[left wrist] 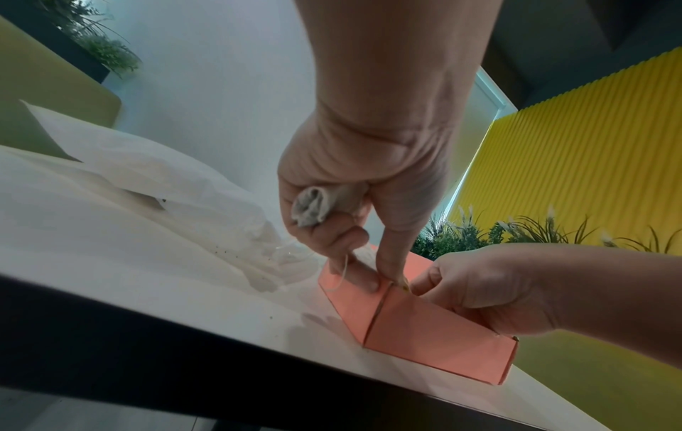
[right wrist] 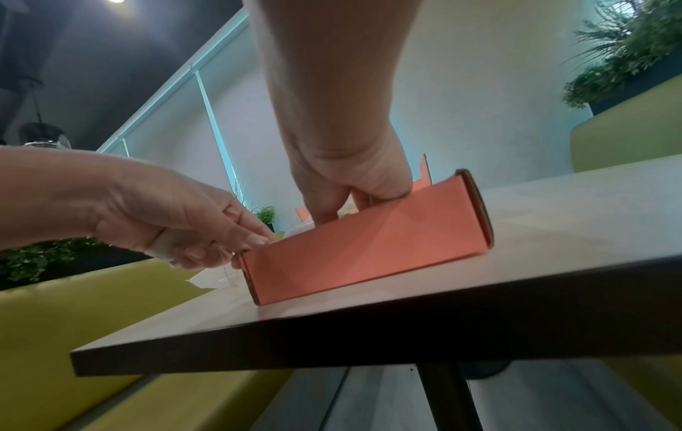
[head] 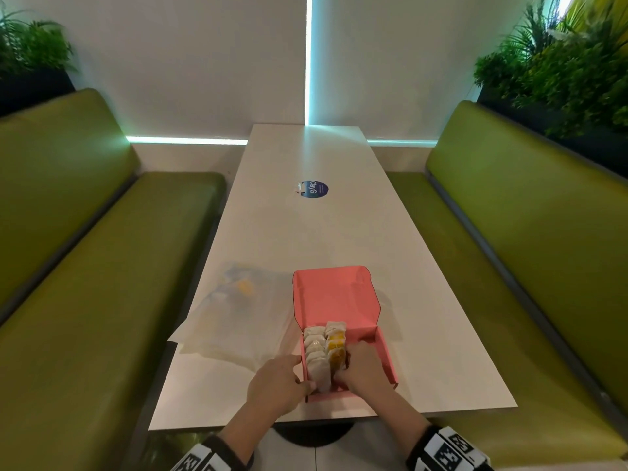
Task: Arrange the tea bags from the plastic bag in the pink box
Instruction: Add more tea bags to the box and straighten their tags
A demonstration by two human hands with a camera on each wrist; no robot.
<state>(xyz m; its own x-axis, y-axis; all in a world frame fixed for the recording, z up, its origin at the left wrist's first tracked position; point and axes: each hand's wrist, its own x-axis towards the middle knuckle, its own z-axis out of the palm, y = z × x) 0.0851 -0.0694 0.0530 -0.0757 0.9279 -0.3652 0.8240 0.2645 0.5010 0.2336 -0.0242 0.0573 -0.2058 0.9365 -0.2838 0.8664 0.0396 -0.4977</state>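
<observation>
Judging by two near-full rows of tea bags in the pink box at the desk's near edge, we are almost done. Our left hand curls round one more bag while its fingers steady the box; our right hand curls into the rows, and the plastic bag left of the box looks nearly flat.

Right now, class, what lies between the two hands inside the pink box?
In the head view, two rows of upright tea bags stand between the left hand and the right hand in the pink box.
</observation>
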